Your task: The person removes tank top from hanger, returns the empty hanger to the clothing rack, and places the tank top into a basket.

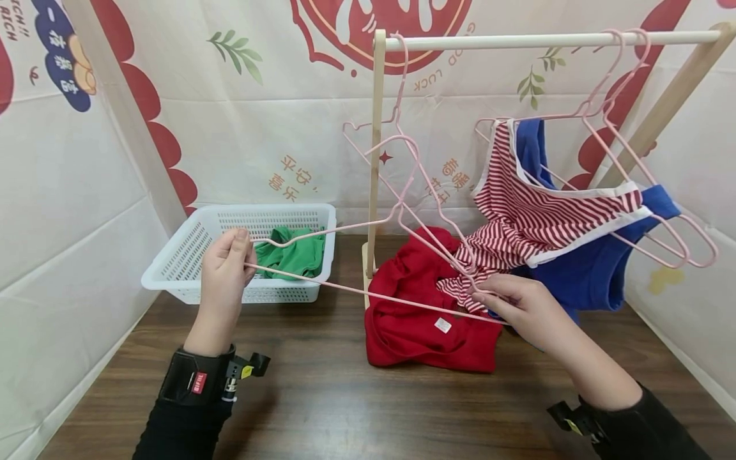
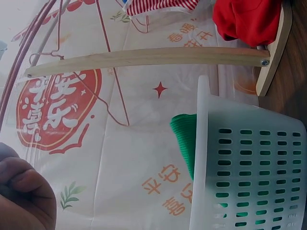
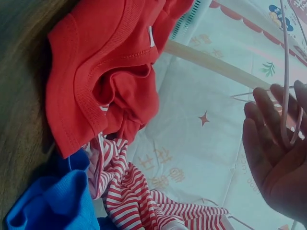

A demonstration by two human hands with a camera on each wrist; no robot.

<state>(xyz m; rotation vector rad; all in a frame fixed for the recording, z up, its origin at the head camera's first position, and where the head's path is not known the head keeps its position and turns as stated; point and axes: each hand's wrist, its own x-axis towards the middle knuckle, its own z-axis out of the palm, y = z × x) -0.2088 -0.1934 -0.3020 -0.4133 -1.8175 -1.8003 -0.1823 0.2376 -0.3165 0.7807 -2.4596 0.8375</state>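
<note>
Both hands stretch out a bare pink wire hanger [image 1: 322,282] above the table, its hook upward. My left hand [image 1: 224,263] pinches one end between thumb and fingers, close to the basket. At the other end, my right hand [image 1: 529,308] holds the hanger; in the right wrist view the wire loop lies across the palm of that hand [image 3: 280,153], under loosely bent fingers. Below the hanger, a red garment [image 1: 397,342] with a white label lies crumpled on the table. The left hand [image 2: 26,191] appears only partly in the left wrist view.
A wooden rack with a white rail [image 1: 517,41] stands behind. Another bare pink hanger [image 1: 400,83] hangs at its left end. Toward the right hang a red-and-white striped top [image 1: 552,214] and a blue garment [image 1: 598,268]. A white basket [image 1: 178,236] at left holds a green garment [image 1: 293,255].
</note>
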